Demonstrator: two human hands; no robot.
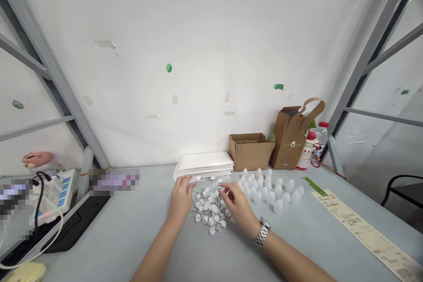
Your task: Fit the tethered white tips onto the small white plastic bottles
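A loose pile of small white plastic caps with thin tails (211, 211) lies on the grey table between my hands. My left hand (180, 194) is at the pile's left edge, its fingers curled together beside a small white piece (194, 179); what they grip is too small to make out. On the pile's right side, my right hand (237, 202) has thumb and index finger closed in a pinch, with something tiny and whitish at the tips. A clear plastic tube (210, 188) lies across the pile's back, close to the right fingertips.
Several frosted domed pieces (264, 191) stand right of my right hand. Behind are stacked white boards (205, 163), an open cardboard box (251, 154), a brown paper bag (287, 141) and bottles (307, 152). A printed paper strip (360, 224) lies right; a power strip (64, 191) sits left.
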